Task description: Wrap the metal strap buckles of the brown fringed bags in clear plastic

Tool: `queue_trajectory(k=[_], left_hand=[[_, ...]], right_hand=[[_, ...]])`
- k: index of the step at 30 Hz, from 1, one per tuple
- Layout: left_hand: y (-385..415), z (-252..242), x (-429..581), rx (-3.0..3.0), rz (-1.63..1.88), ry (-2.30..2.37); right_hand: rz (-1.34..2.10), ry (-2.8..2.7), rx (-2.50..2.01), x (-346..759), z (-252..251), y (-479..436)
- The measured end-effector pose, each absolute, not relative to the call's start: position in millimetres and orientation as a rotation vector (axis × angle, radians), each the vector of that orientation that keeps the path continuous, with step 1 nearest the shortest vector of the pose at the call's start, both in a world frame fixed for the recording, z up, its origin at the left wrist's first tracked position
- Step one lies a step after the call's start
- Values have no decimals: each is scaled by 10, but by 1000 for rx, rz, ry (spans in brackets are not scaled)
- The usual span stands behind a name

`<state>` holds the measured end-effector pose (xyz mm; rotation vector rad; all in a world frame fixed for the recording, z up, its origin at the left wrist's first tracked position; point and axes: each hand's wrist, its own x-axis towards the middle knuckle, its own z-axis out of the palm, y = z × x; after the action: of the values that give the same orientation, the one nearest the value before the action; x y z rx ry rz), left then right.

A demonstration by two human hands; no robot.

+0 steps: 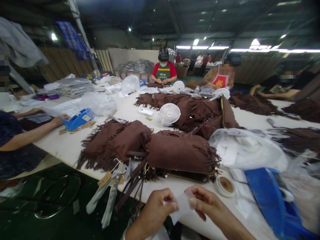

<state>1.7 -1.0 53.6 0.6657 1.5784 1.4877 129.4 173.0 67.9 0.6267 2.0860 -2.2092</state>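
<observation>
Along the tabletop's near edge, left hand and right hand pinch translucent film.

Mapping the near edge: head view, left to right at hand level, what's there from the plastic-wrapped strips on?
Plastic-wrapped strips → brown straps → left hand → thin sheet → right hand → tape roll → blue tape dispenser.

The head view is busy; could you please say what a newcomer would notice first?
Probably the fringed brown bags across the middle of the white table. Then come the white fan among them and, at the near edge, the left hand and right hand holding a translucent sheet.
</observation>
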Motion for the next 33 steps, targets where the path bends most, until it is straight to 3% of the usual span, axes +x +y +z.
queue_trajectory(k=[6, 10, 14, 22, 28, 33], left_hand=[[-221, 491, -21, 864, 1322, 1897], [-329, 144, 7, 476, 1595, 1509], [-428, -59, 29, 244, 1655, 1314], [-730, 138, 10, 636, 1356, 2223], [-939, -61, -80, 370, 1548, 1606], [-800, 33, -274, 330, 1737, 1354]], right_hand=[[-1970, 2337, 694, 1203, 544, 1543], [-1793, 2507, 757, 1111, 504, 1411], [-1756, 2522, 741, 1026, 485, 1267], [-1773, 2569, 694, 826, 299, 1027], [-1591, 2660, 542, 642, 237, 901], [-1369, 2748, 370, 489, 296, 865]])
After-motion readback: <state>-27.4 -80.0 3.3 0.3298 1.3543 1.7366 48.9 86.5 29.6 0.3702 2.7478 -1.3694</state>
